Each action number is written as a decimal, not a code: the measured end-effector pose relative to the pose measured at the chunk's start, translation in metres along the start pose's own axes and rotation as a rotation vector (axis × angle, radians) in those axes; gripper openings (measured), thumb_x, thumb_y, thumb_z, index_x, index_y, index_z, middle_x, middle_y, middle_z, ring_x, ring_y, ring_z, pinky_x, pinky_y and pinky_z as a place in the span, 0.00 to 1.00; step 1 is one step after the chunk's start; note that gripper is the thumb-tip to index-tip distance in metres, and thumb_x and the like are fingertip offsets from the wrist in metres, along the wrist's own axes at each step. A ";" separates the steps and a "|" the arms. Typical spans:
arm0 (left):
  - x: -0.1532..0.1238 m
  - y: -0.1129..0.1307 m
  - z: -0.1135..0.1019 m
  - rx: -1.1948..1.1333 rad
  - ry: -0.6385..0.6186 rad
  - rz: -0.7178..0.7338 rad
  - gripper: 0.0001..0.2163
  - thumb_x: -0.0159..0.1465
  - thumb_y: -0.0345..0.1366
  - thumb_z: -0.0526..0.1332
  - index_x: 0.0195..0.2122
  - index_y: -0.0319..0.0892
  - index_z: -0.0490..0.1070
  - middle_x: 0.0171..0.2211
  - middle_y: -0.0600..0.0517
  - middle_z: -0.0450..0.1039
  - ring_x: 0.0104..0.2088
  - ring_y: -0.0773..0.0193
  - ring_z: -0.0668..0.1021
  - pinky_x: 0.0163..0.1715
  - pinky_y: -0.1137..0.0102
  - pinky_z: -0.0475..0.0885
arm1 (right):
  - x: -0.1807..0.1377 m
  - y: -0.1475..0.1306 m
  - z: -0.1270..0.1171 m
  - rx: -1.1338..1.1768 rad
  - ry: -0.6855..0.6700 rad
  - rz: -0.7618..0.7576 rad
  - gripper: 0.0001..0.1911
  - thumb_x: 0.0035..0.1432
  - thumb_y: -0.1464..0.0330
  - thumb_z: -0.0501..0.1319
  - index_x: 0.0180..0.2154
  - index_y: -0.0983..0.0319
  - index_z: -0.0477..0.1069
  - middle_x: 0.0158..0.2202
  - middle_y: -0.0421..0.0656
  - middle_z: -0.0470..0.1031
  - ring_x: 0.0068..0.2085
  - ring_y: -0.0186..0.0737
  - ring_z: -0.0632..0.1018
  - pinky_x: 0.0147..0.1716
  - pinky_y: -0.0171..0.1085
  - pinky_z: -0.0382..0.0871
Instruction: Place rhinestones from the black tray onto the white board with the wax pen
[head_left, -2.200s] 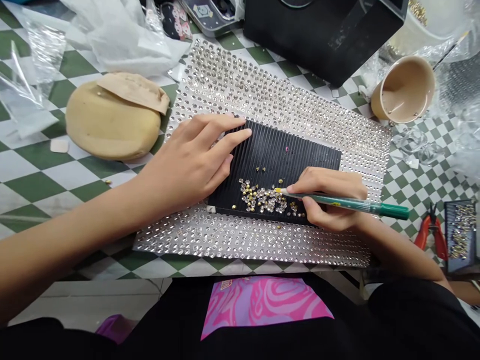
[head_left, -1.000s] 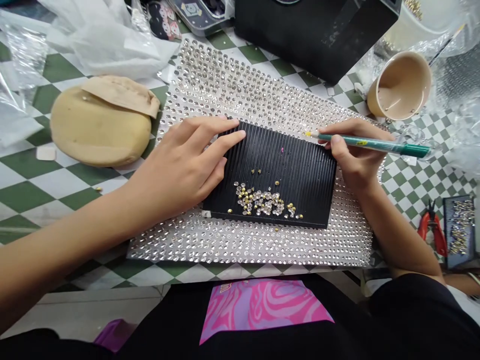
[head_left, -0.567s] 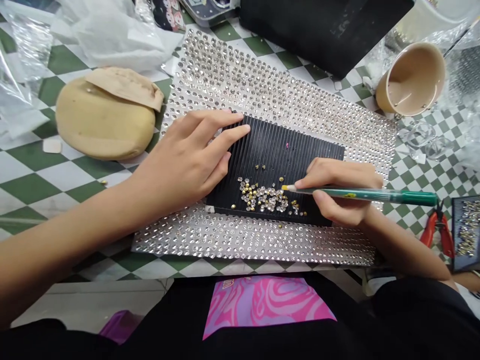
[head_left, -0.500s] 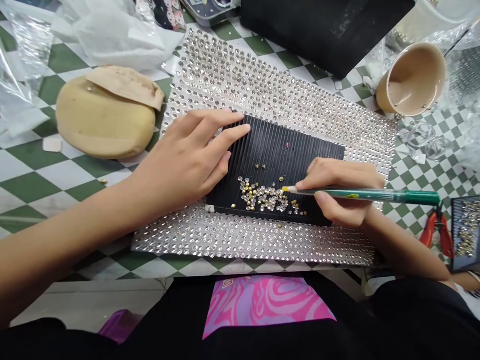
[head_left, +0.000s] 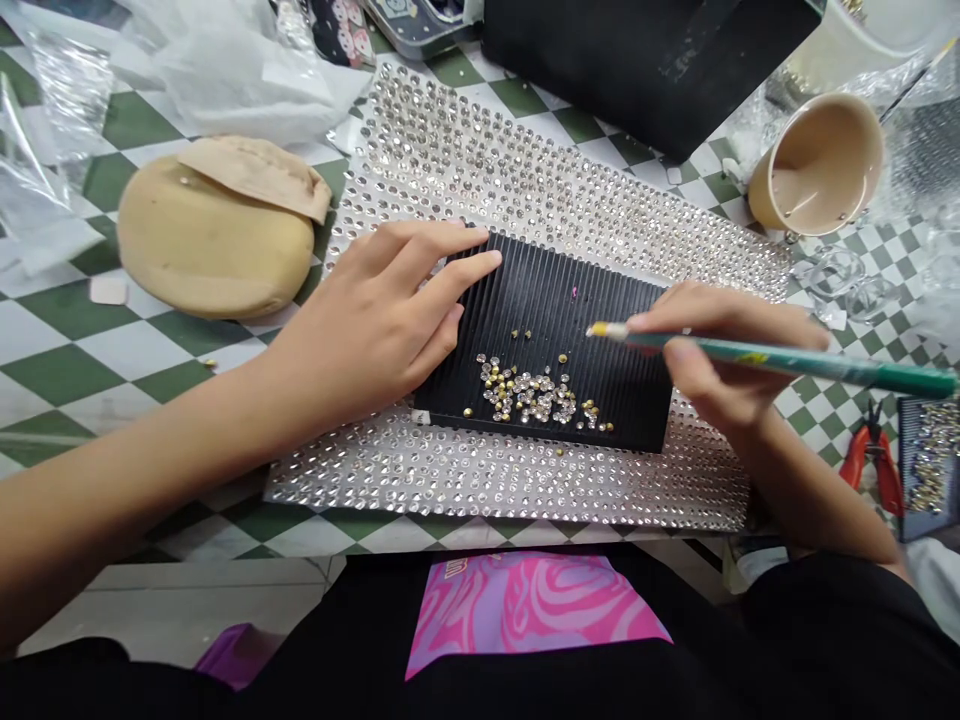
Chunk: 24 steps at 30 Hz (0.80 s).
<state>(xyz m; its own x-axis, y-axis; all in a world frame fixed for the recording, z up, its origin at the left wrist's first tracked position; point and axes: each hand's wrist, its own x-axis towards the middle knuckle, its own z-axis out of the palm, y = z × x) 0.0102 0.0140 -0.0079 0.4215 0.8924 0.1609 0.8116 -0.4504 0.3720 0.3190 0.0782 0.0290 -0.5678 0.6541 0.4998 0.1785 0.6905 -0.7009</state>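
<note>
My left hand rests over the left end of a black ribbed tray, fingers stretched and apart on its surface. Loose rhinestones, clear on one side and gold on the other, lie heaped along the tray's near part. Pinched in my right hand is a green picker pencil with a yellow tip. That tip hovers over the tray, up and right of the heap; a small pale speck shows at its end. Beneath the tray lies a sheet set with rows of rhinestones.
A beige rounded form with a cloth flap sits at left. On the right are a tan cup, red-handled pliers and another ribbed tray of stones. A black box stands behind the sheet; plastic wrapping lies back left.
My right hand has lifted the picker pencil off the stone heap and moved it up and to the right. My left hand stays in place on the tray.
</note>
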 end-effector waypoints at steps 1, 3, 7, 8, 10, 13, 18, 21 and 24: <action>0.000 0.000 0.000 0.003 0.003 0.004 0.24 0.81 0.36 0.45 0.74 0.40 0.64 0.75 0.42 0.67 0.75 0.41 0.71 0.77 0.38 0.69 | 0.003 0.005 -0.003 -0.055 0.098 0.018 0.13 0.64 0.74 0.65 0.43 0.53 0.86 0.32 0.39 0.86 0.28 0.37 0.82 0.24 0.38 0.74; 0.000 0.000 0.001 -0.009 0.003 -0.001 0.24 0.81 0.35 0.46 0.74 0.42 0.63 0.76 0.43 0.67 0.75 0.42 0.71 0.77 0.38 0.68 | 0.007 0.019 -0.007 -0.135 0.239 0.037 0.08 0.68 0.69 0.67 0.43 0.52 0.87 0.34 0.39 0.86 0.30 0.40 0.84 0.28 0.41 0.80; 0.000 0.000 0.001 -0.040 -0.006 -0.021 0.24 0.80 0.35 0.47 0.75 0.44 0.62 0.76 0.44 0.65 0.76 0.42 0.69 0.78 0.35 0.65 | 0.011 0.048 -0.010 -0.149 0.271 0.068 0.07 0.70 0.58 0.70 0.41 0.52 0.85 0.34 0.41 0.85 0.29 0.41 0.84 0.29 0.43 0.82; -0.001 0.000 0.001 -0.036 -0.004 -0.020 0.24 0.80 0.35 0.47 0.75 0.44 0.62 0.77 0.44 0.65 0.76 0.42 0.69 0.78 0.35 0.65 | 0.010 0.052 -0.010 -0.160 0.255 0.084 0.08 0.70 0.57 0.69 0.41 0.52 0.85 0.34 0.41 0.85 0.30 0.41 0.84 0.29 0.43 0.82; -0.001 0.000 0.000 -0.025 -0.006 -0.015 0.24 0.81 0.35 0.46 0.75 0.44 0.62 0.77 0.45 0.65 0.76 0.42 0.69 0.78 0.36 0.65 | 0.009 0.054 -0.011 -0.192 0.214 0.113 0.09 0.71 0.57 0.68 0.41 0.52 0.84 0.35 0.41 0.86 0.30 0.41 0.84 0.31 0.43 0.84; -0.001 0.000 0.000 -0.031 -0.014 -0.014 0.24 0.81 0.35 0.46 0.75 0.42 0.62 0.77 0.43 0.65 0.76 0.42 0.69 0.78 0.36 0.65 | 0.008 0.052 -0.013 -0.223 0.165 0.112 0.08 0.72 0.58 0.67 0.41 0.51 0.84 0.36 0.42 0.86 0.31 0.42 0.85 0.33 0.44 0.85; -0.002 -0.002 0.001 -0.049 -0.010 -0.012 0.24 0.81 0.36 0.46 0.75 0.45 0.61 0.77 0.44 0.64 0.76 0.41 0.69 0.79 0.36 0.65 | 0.008 0.052 -0.013 -0.264 0.139 0.126 0.10 0.72 0.56 0.66 0.39 0.51 0.83 0.36 0.42 0.87 0.32 0.44 0.86 0.34 0.46 0.86; -0.002 -0.001 0.000 -0.045 -0.012 -0.017 0.24 0.80 0.36 0.47 0.75 0.44 0.61 0.77 0.43 0.64 0.76 0.41 0.69 0.78 0.35 0.65 | 0.008 0.053 -0.014 -0.253 0.148 0.118 0.08 0.72 0.58 0.66 0.40 0.50 0.84 0.36 0.41 0.87 0.32 0.42 0.86 0.34 0.44 0.85; -0.001 0.000 -0.001 -0.004 -0.006 -0.016 0.23 0.81 0.35 0.45 0.74 0.41 0.62 0.76 0.43 0.65 0.75 0.41 0.70 0.78 0.36 0.67 | 0.010 0.041 -0.015 -0.169 0.209 0.089 0.08 0.71 0.66 0.67 0.43 0.50 0.86 0.36 0.41 0.87 0.32 0.37 0.85 0.33 0.39 0.83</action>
<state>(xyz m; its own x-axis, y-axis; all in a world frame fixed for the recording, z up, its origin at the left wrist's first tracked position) 0.0096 0.0128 -0.0069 0.4109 0.8994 0.1492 0.8169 -0.4359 0.3777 0.3331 0.1176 0.0129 -0.3690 0.7518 0.5465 0.3614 0.6577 -0.6609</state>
